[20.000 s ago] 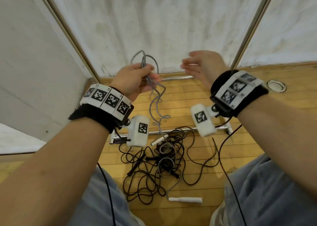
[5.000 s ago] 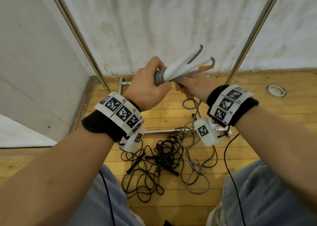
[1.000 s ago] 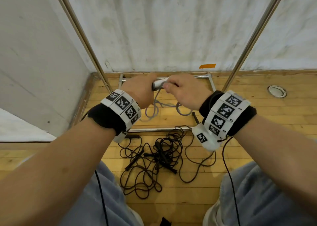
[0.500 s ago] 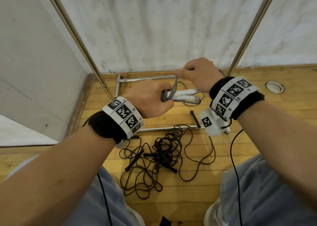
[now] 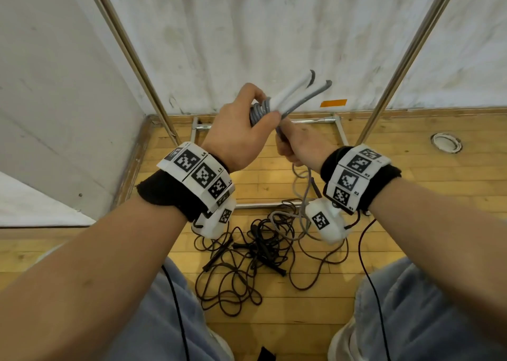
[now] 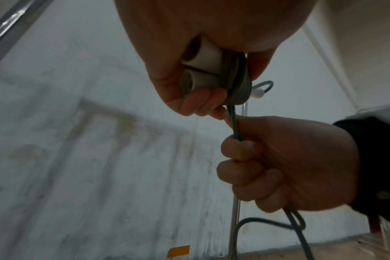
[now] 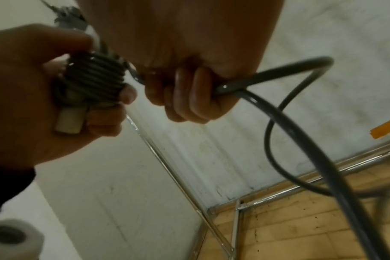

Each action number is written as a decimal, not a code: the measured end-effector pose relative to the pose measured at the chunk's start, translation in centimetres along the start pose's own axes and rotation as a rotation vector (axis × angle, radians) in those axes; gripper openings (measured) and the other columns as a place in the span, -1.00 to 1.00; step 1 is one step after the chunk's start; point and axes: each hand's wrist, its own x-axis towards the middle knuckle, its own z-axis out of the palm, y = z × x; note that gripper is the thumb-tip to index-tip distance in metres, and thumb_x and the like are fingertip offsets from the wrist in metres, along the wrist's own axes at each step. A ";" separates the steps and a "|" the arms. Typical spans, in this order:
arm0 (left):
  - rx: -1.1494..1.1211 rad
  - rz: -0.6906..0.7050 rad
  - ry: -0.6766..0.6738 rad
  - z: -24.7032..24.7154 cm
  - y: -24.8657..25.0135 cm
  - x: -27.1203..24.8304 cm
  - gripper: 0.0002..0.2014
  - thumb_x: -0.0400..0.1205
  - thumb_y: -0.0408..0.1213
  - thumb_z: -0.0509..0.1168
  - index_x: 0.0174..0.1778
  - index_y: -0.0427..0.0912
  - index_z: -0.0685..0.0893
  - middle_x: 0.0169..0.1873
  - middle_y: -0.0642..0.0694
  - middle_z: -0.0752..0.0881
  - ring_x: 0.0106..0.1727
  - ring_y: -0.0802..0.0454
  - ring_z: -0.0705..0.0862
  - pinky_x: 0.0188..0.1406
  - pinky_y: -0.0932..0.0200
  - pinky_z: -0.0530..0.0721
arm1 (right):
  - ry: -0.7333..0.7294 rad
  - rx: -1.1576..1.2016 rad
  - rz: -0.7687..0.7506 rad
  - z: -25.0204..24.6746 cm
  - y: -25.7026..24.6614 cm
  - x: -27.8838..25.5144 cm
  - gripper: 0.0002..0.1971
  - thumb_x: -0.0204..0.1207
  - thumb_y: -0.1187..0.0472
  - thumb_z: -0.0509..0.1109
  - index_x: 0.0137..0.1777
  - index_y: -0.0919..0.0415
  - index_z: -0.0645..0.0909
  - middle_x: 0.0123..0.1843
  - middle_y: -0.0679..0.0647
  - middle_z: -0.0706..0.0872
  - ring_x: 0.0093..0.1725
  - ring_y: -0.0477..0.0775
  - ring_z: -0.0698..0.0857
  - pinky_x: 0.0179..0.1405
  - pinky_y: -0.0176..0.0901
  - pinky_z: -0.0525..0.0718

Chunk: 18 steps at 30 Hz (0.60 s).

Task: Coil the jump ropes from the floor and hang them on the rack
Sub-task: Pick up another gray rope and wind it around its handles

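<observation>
My left hand (image 5: 241, 130) grips the two white handles (image 5: 293, 94) of the grey jump rope together, with several turns of grey cord (image 7: 96, 73) wound tightly round them. Just below and to the right, my right hand (image 5: 297, 144) is fisted round the loose grey cord (image 6: 236, 124). The cord's tail (image 5: 301, 196) hangs down in loops to the floor. In the left wrist view the handle ends (image 6: 200, 70) show inside my left hand (image 6: 200, 98), above my right hand (image 6: 278, 163). Black jump ropes (image 5: 247, 253) lie tangled on the wooden floor between my knees.
The chrome rack's base frame (image 5: 263, 204) lies on the floor ahead, its two uprights (image 5: 129, 56) (image 5: 406, 58) rising on either side against a white wall. An orange tape strip (image 5: 333, 103) marks the wall base. A round floor fitting (image 5: 445, 142) sits at right.
My left hand lifted and tilted the handles up toward the wall. My right hand dropped from above the handles to below them, pulling the grey cord round; more turns sit on the handles.
</observation>
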 end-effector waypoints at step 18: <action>0.676 -0.152 -0.172 -0.8 -4.0 2.1 -0.73 0.69 -0.07 0.20 0.24 -0.05 0.38 -0.11 -0.05 0.50 -0.19 -0.16 0.57 -0.21 -0.05 0.53 | 0.077 -0.655 -0.157 0.9 1.0 -0.3 -0.70 0.69 0.07 0.16 -0.24 0.19 0.49 -0.40 0.00 0.46 -0.42 -0.05 0.40 -0.49 -0.19 0.22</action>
